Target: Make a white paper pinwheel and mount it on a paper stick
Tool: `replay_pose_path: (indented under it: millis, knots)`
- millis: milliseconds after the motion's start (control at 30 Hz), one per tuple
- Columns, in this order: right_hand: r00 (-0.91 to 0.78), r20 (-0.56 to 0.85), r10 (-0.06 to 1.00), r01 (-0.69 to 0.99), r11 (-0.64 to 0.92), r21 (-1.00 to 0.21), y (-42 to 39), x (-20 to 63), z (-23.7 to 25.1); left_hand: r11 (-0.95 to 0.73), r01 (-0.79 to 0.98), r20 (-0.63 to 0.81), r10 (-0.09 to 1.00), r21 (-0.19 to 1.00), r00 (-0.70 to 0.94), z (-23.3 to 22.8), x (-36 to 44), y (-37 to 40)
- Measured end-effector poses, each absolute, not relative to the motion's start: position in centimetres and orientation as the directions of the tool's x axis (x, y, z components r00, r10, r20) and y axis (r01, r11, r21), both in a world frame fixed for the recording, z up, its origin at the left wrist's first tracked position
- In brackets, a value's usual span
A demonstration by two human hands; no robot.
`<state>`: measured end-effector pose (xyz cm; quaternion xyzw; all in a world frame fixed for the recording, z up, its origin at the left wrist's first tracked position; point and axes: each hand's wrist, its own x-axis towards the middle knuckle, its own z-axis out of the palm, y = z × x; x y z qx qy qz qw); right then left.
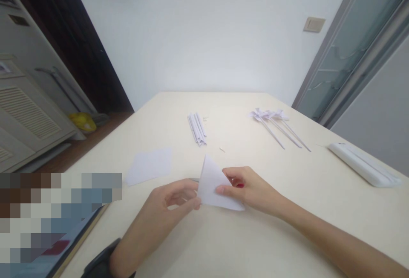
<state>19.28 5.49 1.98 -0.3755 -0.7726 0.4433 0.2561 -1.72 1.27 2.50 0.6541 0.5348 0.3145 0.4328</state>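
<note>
Single cam, head-mounted, looked fwd and down across the table (287, 227) toward the far wall (207, 35). Hands sat close, low-centre in frame; left hand (166, 209) and right hand (249, 188) nearest the lens. Table surface beyond the fingers (223, 190) receded with distance. No 2nd view, so no shared region.

On the table (287, 235), a folded paper (214, 184) sits at the near centre, held between the left hand (171, 203) and right hand (249, 188). A flat sheet (149, 166) lies at ten o'clock from it, a bundle of sticks (197, 128) at twelve, pinwheels (277, 124) at one, and a long case (362, 163) at three.
</note>
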Motion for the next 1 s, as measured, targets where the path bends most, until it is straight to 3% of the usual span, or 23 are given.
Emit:
replay_pose_path:
  millis: [300, 600, 1000]
  knots:
    - [-0.617, -0.028, 0.787, 0.304, 0.205, -0.93, 5.4, 19.5, 1.8, -0.059, 0.443, 0.017, 0.995, 0.894, 0.097, 2.8, -2.6, 1.8]
    - [-0.619, 0.016, 0.785, 0.312, 0.264, -0.913, 5.2, 19.3, 2.5, -0.079, 0.431, 0.114, 0.992, 0.899, -0.055, 4.1, -2.5, 1.7]
    - [-0.633, -0.008, 0.774, 0.344, 0.272, -0.899, 4.8, 19.0, 1.9, -0.069, 0.44, 0.113, 0.991, 0.896, -0.073, 4.1, -2.8, 2.1]
